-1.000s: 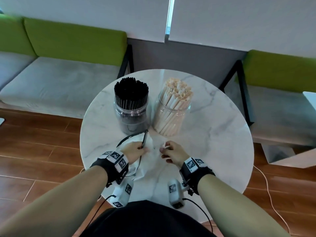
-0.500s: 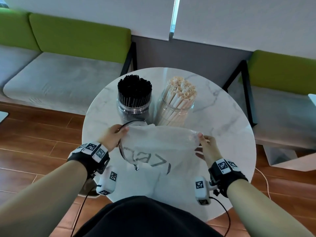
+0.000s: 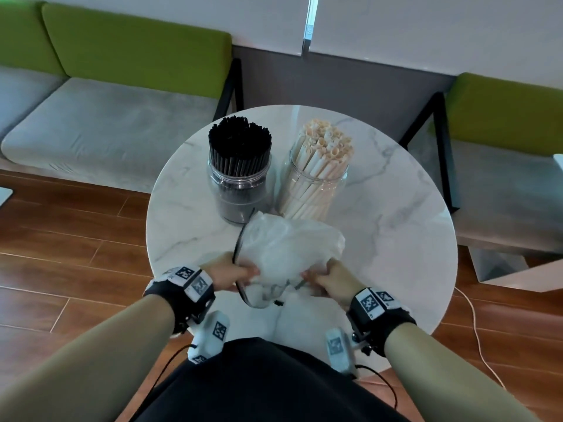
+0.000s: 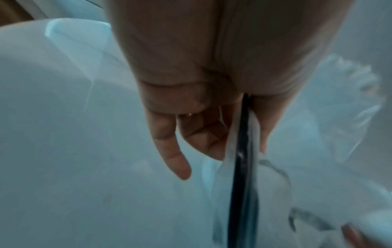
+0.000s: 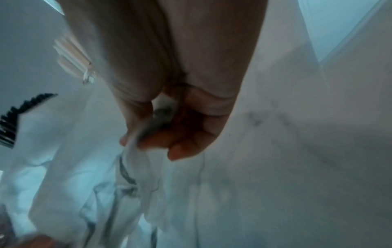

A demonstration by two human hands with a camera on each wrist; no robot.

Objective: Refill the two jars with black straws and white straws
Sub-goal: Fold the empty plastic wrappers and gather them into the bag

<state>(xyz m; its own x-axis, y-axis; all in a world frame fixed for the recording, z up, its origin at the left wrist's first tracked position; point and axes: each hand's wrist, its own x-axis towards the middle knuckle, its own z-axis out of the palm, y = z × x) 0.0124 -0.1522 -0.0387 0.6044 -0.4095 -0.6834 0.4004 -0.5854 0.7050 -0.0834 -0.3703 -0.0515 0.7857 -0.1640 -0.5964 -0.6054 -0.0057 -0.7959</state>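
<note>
Two clear jars stand side by side at the back of the round marble table (image 3: 405,226): the left jar (image 3: 239,190) is packed with black straws (image 3: 240,141), the right jar (image 3: 310,190) with white straws (image 3: 327,147). In front of them a crumpled translucent plastic bag (image 3: 286,248) with a black strip along its edge is held just above the tabletop. My left hand (image 3: 234,274) pinches its near left edge (image 4: 244,134), and my right hand (image 3: 327,277) pinches its near right edge (image 5: 148,134). The two hands are close together. The bag looks empty.
Green-backed grey benches (image 3: 100,126) stand behind the table on the left, and another bench (image 3: 502,166) on the right. The floor is wood. A white cable (image 3: 475,339) runs across the floor at the right. My dark lap fills the bottom of the head view.
Half a second ago the bag was stretched wide between my hands. Both hands have since come together, and the bag is bunched up in front of the jars.
</note>
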